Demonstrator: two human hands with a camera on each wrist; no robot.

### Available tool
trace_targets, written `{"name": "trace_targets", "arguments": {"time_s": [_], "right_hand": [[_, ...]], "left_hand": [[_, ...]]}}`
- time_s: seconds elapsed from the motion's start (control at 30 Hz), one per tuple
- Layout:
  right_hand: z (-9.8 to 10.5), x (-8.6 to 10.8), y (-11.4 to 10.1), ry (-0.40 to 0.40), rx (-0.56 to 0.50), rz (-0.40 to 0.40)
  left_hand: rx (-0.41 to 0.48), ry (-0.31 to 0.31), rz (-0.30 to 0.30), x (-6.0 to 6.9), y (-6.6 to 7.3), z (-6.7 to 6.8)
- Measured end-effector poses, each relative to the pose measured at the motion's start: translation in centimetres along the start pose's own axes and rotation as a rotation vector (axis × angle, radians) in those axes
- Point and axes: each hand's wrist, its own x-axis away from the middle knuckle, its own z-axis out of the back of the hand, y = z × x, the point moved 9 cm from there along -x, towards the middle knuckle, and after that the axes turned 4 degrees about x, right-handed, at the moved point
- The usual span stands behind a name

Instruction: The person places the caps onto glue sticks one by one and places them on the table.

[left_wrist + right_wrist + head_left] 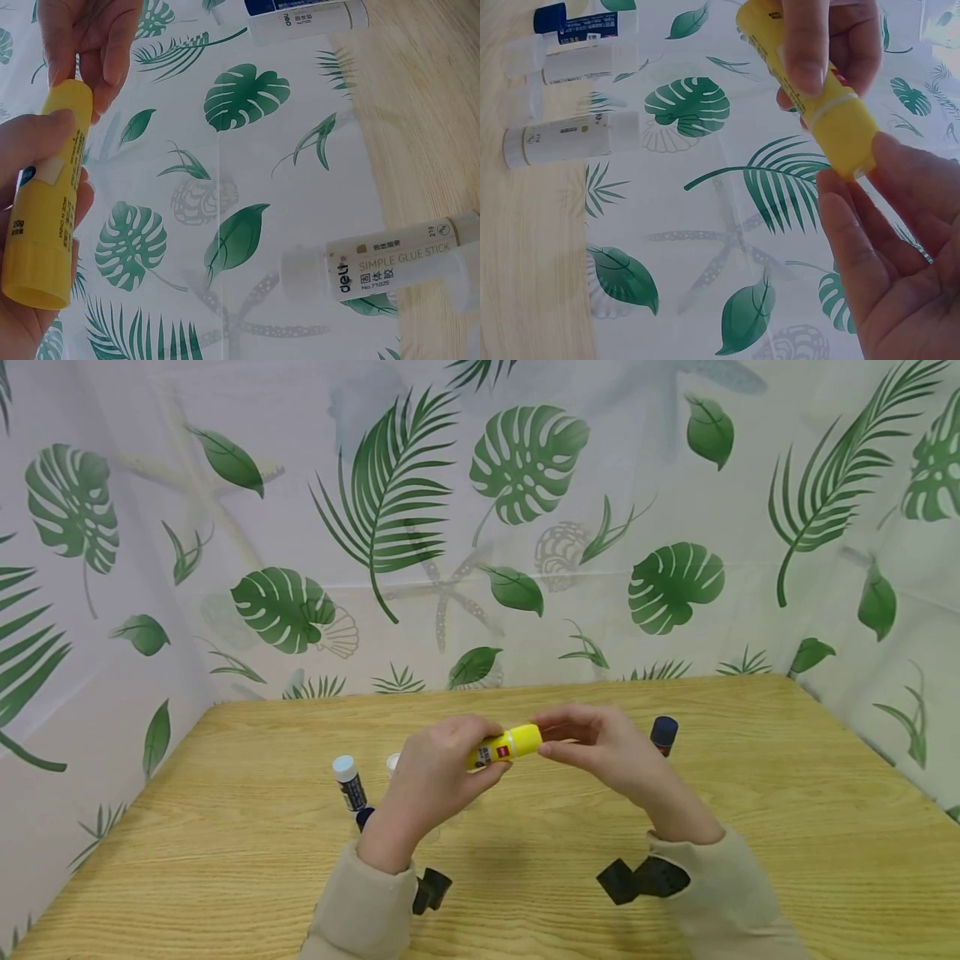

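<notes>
Above the wooden table, my left hand [435,764] grips a yellow glue stick [493,752] around its body, thumb along one side. The stick lies nearly level, its yellow cap [528,739] pointing right, past a pale ring. My right hand [611,750] meets it there, with thumb and fingertips pinching the end of the cap, as the right wrist view shows closely. In the left wrist view, the stick's yellow base [37,274] faces the camera. Part of the label is covered by my left fingers.
On the table [225,835], a glue stick with a light-blue cap [345,767] stands left, near a dark-blue item [364,817]. Another white top [393,763] is partly behind my left hand. A dark-capped stick [664,731] stands behind the right hand. Leaf-print cloth [420,635] borders the table.
</notes>
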Motion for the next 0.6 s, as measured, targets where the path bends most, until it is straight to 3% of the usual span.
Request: {"name": "trace_targets", "arguments": {"time_s": [0.3,0.6], "right_hand": [[0.6,0.4,-1.2,0.023,-0.01,0.064],[0.9,0.8,-2.1,0.041,0.008,0.116]], "left_hand": [[0.011,0.101,-0.078,-0.3,1.5,1.1],[-0.025,0.139,-0.084,-0.4,2.3,1.4]]}}
